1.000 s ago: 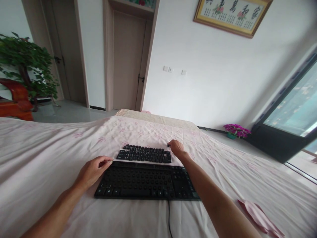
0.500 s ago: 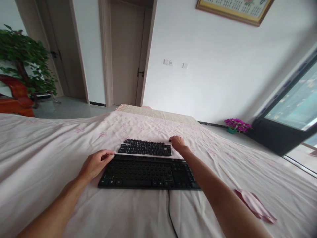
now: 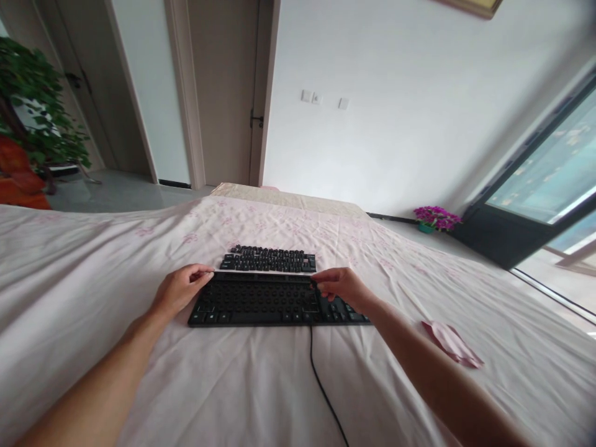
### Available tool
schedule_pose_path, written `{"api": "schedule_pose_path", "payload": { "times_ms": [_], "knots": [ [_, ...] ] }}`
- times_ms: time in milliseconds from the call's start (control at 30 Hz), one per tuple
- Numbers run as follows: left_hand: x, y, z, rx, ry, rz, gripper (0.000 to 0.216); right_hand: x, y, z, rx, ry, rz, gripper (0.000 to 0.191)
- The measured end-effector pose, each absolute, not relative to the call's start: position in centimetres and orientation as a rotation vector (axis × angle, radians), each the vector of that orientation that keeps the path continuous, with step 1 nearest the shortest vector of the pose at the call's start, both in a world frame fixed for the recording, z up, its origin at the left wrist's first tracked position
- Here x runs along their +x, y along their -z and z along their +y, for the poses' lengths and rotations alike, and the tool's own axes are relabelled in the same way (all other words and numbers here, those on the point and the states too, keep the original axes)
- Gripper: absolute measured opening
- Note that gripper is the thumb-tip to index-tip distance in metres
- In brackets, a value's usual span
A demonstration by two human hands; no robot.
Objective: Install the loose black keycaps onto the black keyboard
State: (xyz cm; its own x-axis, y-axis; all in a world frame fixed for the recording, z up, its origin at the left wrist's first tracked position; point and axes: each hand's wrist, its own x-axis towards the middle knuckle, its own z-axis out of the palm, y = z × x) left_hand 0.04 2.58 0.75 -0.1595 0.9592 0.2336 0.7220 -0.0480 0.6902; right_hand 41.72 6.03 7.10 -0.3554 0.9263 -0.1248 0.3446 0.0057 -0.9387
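Keyboard [image 3: 261, 299]: black, lying flat straight ahead of you, long side across your view; its main block shows rows of bare key seats, with caps along parts of the near row.
Number pad [image 3: 336, 310]: at three o'clock on the keyboard, partly hidden by your right hand, some keys showing.
Right hand [image 3: 343, 289]: your grip is pinched on a small dark keycap [image 3: 313, 283] at the keyboard's far side, about one o'clock from its middle.
Left hand [image 3: 179, 289]: your grip is closed on the keyboard's far corner at ten o'clock, thumb and forefinger together.
Loose keycaps [image 3: 270, 261]: set in rows just beyond the keyboard at twelve o'clock, a thin strip of sheet between.
Cable [image 3: 321, 379]: leaves the near edge at five o'clock and curves towards you.
Pink cloth [image 3: 451, 343]: crumpled at four o'clock, outside your right forearm.
Sheet [image 3: 223, 385]: pale, wrinkled, printed with pink flowers, under everything.
Room: leafy plant [image 3: 44, 118] at ten o'clock, brown door [image 3: 221, 93] at eleven, magenta flowers [image 3: 437, 217] at two.
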Motion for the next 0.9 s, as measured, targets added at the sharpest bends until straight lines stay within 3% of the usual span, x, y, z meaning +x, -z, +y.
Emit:
{"api": "schedule_pose_path", "payload": {
  "times_ms": [500,900],
  "knots": [
    [0.1,-0.8,2.6,1.756,-1.059,1.879,0.042,40.6,-8.3,1.3,-1.129,-1.815,-1.369,0.036],
    [0.2,-1.0,2.4,1.764,-1.028,1.872,0.038,39.2,-8.2,-0.3,-1.211,-1.402,-1.544,0.029]
  ]
}}
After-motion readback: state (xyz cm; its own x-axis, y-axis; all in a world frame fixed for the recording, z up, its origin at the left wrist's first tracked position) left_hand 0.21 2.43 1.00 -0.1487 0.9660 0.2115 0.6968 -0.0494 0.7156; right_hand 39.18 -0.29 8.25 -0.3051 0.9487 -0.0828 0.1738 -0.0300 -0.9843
